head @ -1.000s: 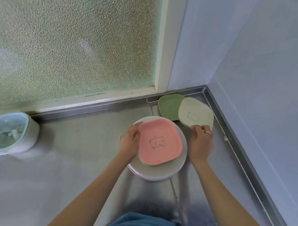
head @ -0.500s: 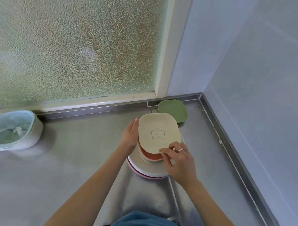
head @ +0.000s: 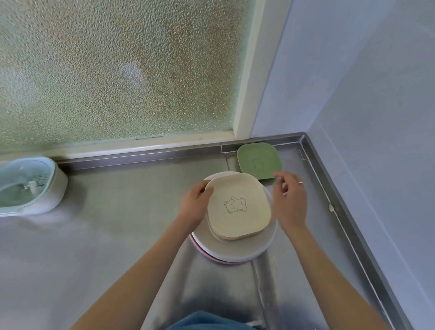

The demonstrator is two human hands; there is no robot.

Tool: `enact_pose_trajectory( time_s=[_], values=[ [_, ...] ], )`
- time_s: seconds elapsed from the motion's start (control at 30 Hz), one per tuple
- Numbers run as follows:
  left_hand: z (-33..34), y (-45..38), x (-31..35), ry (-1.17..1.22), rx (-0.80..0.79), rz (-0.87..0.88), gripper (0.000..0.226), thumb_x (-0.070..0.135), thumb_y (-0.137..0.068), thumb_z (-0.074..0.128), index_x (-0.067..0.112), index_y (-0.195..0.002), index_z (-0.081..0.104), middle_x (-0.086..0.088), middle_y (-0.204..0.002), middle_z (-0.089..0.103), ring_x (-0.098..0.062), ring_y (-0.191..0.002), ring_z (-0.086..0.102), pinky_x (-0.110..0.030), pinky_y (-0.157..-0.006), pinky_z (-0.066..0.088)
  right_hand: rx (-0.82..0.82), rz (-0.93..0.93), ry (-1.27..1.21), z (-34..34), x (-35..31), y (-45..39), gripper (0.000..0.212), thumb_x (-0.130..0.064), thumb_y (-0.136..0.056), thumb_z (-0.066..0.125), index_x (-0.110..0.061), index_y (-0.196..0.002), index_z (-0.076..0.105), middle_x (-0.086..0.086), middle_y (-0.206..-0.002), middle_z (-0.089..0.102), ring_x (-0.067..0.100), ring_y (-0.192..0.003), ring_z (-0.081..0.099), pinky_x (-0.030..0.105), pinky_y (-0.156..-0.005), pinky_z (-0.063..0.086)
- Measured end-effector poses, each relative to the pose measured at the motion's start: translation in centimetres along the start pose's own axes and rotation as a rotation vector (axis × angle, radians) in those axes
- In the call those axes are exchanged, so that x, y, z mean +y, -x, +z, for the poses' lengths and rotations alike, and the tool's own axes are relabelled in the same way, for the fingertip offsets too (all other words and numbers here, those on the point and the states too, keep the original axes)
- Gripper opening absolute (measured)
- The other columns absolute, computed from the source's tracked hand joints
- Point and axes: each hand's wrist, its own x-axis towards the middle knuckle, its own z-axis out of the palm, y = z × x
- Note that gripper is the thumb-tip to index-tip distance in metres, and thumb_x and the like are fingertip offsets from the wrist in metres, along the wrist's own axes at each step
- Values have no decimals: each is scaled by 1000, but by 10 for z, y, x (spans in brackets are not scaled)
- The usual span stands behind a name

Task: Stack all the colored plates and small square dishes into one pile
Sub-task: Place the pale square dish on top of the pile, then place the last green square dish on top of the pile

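Note:
A cream square dish [head: 238, 207] with a bear drawing lies on top of the pile, over a pink square dish whose edge shows beneath. Under them sit a round white plate [head: 235, 250] and a pink plate edge [head: 201, 250]. My left hand [head: 195, 206] rests against the cream dish's left edge, thumb on the rim. My right hand [head: 290, 202] hovers open to the right of the pile, fingers spread near the green square dish [head: 258, 160], which lies flat in the back corner.
The steel counter [head: 110, 235] has a raised rim along the back and right walls. A white and pale green container [head: 26, 185] stands at the far left. Frosted window glass rises behind.
My right hand has let go of the cream dish, which now rests on the pink dish, and has moved up and right toward the green dish. My left hand stayed at the pile.

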Motion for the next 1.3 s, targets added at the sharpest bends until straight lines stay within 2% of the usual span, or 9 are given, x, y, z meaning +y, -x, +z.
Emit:
enact_pose_trajectory(
  time_s=[0.13, 0.27, 0.5, 0.67, 0.77, 0.93, 1.13, 1.23, 1.3],
  values=[
    [-2, -5, 8, 42, 53, -57, 32, 24, -95, 46, 29, -69, 63, 6, -72, 58, -16, -75, 50, -29, -70, 40, -203, 208, 155, 24, 43, -47, 35, -9, -88, 47, -15, -122, 52, 16, -122, 50, 32, -109, 50, 38, -86, 42],
    [-2, -13, 10, 37, 61, -77, 32, 27, -94, 45, 3, -93, 65, -4, -81, 57, -14, -75, 48, -26, -65, 39, -295, 411, 141, 36, 65, -74, 44, -14, -91, 48, -14, -134, 41, 24, -134, 42, 39, -124, 40, 43, -103, 34],
    [4, -25, 9, 35, 72, -89, 27, 27, -94, 47, 10, -97, 69, 0, -79, 60, -10, -69, 50, -5, -50, 38, -330, 494, 96, 58, 68, -91, 39, -12, -91, 48, -3, -128, 37, 26, -116, 56, 37, -98, 55, 34, -75, 39],
    [6, -26, 12, 47, 77, -112, 25, 27, -95, 46, 19, -93, 70, 4, -81, 64, -8, -74, 55, -15, -63, 45, -263, 634, -30, 68, 63, -95, 32, -4, -88, 39, -6, -120, 39, 21, -106, 55, 39, -88, 59, 52, -74, 56],
    [5, -26, 11, 37, 82, -128, 26, 28, -95, 45, 21, -96, 70, 9, -85, 66, -4, -77, 57, -19, -67, 44, -144, 669, -173, 68, 55, -95, 33, -10, -90, 41, -11, -123, 40, 12, -103, 53, 28, -80, 57, 46, -67, 58],
    [4, -24, 11, 51, 54, -109, 28, 26, -94, 46, 15, -95, 71, 4, -81, 65, -7, -71, 55, -10, -57, 44, 28, 529, -267, 57, 35, -99, 38, -6, -87, 38, -17, -122, 47, -1, -102, 58, 23, -92, 60, 39, -76, 55],
    [1, -15, 5, 61, 22, -78, 35, 28, -95, 46, -1, -92, 65, -5, -80, 58, -17, -76, 49, -30, -70, 41, -29, 234, -195, 35, -5, -95, 52, -3, -92, 33, -23, -140, 42, -2, -128, 57, 11, -109, 52, 25, -91, 40],
    [-3, -7, 7, 83, 17, -76, 33, 29, -96, 44, 8, -95, 69, -3, -88, 64, -17, -81, 54, -32, -79, 45, -100, 147, -158, 27, -24, -85, 53, -6, -97, 32, -31, -143, 37, -5, -92, 61, 8, -81, 56, 23, -75, 42],
    [-5, -1, 10, 108, 29, -66, 33, 31, -97, 41, 21, -95, 72, 0, -94, 68, -13, -86, 59, -28, -83, 46, -173, 61, -121, 21, -31, -74, 52, -7, -98, 31, -32, -142, 38, -15, -69, 46, 1, -60, 45, 19, -60, 36]
  ],
)
